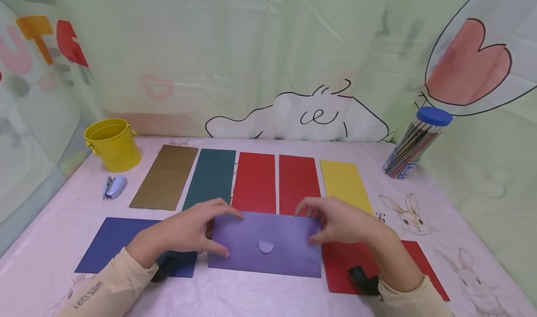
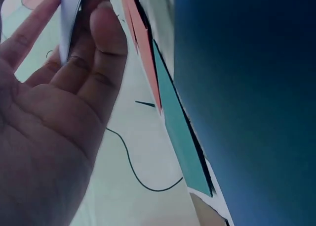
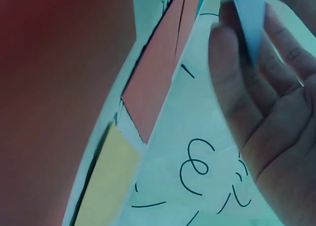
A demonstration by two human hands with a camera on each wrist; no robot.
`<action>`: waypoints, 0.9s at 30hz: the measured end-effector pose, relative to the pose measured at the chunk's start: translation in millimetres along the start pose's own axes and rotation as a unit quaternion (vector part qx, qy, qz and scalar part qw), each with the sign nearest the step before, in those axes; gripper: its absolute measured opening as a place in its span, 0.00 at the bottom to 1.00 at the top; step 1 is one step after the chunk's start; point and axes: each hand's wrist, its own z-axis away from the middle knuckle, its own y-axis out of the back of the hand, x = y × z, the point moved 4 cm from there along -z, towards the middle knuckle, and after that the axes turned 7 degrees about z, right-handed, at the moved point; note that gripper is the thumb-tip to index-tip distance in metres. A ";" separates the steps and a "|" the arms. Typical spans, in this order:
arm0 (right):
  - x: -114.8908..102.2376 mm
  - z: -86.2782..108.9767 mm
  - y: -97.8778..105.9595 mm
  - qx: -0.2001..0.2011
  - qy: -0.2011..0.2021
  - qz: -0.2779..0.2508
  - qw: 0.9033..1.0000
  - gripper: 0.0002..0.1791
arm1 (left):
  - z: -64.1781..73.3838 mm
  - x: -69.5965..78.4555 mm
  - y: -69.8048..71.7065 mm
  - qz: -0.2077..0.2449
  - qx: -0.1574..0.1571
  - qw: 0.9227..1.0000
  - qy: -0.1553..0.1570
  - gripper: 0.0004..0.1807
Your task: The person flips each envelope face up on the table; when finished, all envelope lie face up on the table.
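Observation:
A purple envelope (image 1: 289, 242) with a pale round tab in its middle is held between both hands, near the front of the table. My left hand (image 1: 189, 228) grips its left end, thumb over the front face and the index finger at the top edge. At the right end, my right hand (image 1: 341, 219) grips it in a similar way. Both wrist views show the envelope (image 2: 69, 23) edge-on between thumb and fingers. Some fingers are hidden behind it. A blue envelope-like sheet (image 1: 117, 242) lies by the left forearm, and a red one (image 1: 423, 265) lies under the right.
Behind the hands lie brown (image 1: 163, 177), dark green (image 1: 211, 177), two red (image 1: 254, 182) and yellow (image 1: 344, 182) flat rectangles in a row. A yellow bucket (image 1: 113, 147) and a light-blue stapler (image 1: 114, 187) stand left. A blue-lidded tube of pencils (image 1: 413, 144) stands right.

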 end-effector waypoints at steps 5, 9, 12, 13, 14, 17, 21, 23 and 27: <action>1.5 -2.8 -6.9 -0.026 -0.030 0.011 0.999 0.27 | 0.3 -6.2 -5.6 -0.018 -0.015 1.000 0.020 0.36; 3.7 -5.1 -11.3 -0.029 -0.041 0.019 0.999 0.28 | 0.6 -8.0 -7.7 -0.034 -0.018 0.999 0.025 0.35; 4.9 -6.2 -13.8 -0.033 -0.050 0.023 0.998 0.28 | 0.7 -8.1 -8.6 -0.047 -0.021 0.998 0.026 0.34; 5.3 -6.8 -14.7 -0.034 -0.052 0.024 0.998 0.28 | 1.0 -8.2 -8.7 -0.054 -0.022 0.998 0.029 0.34; 5.6 -7.3 -15.5 -0.035 -0.054 0.025 0.998 0.28 | 1.2 -8.3 -8.9 -0.062 -0.023 0.997 0.032 0.34; 6.5 -8.3 -17.5 -0.036 -0.058 0.025 0.997 0.29 | 1.3 -8.5 -9.4 -0.085 -0.027 0.995 0.039 0.34; 7.6 -8.7 -19.2 -0.037 -0.068 0.025 0.997 0.30 | 1.3 -7.9 -10.1 -0.091 -0.030 0.994 0.050 0.35; 7.9 -8.9 -19.8 -0.036 -0.075 0.025 0.996 0.30 | 1.5 -7.4 -10.2 -0.090 -0.031 0.994 0.053 0.35; 7.6 -8.9 -20.4 -0.036 -0.086 0.031 0.995 0.30 | 1.6 -6.5 -9.3 -0.097 -0.030 0.994 0.042 0.35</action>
